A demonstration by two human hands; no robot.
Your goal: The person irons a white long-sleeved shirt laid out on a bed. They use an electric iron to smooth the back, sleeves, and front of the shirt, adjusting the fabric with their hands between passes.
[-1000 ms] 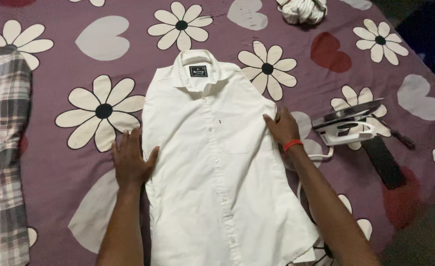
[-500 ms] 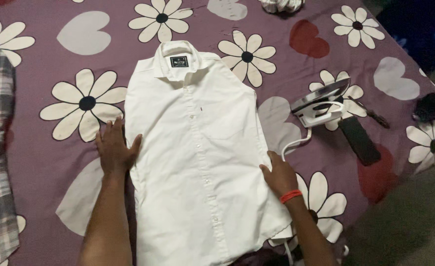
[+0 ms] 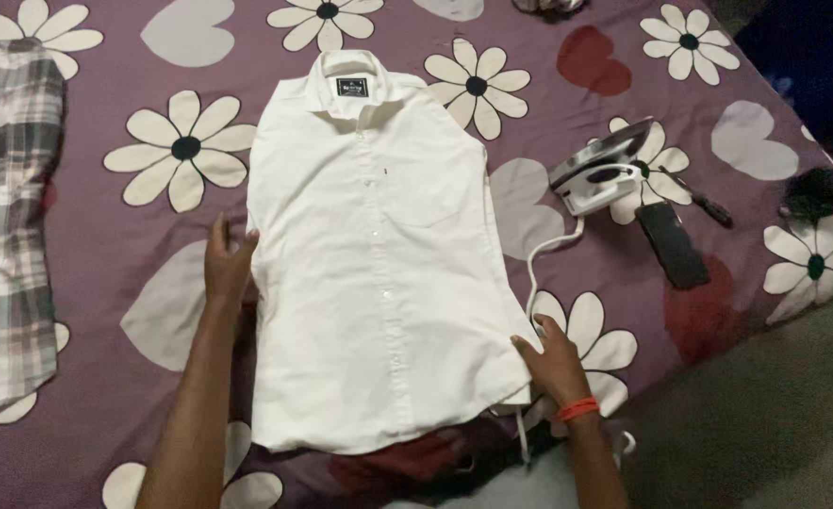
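Right hand (image 3: 556, 363) has slid down the white shirt (image 3: 379, 264) from chest level to its lower right hem; left hand (image 3: 228, 264) remains on the shirt's left edge. Both lie flat, fingers spread, pressing fabric, gripping nothing. Shirt is spread face-up, collar away, mid-bedsheet (image 3: 115, 236). Iron (image 3: 600, 170) and dark phone (image 3: 672, 243) sit toward the sheet's right edge; plaid shirt (image 3: 6, 236) at the left edge.
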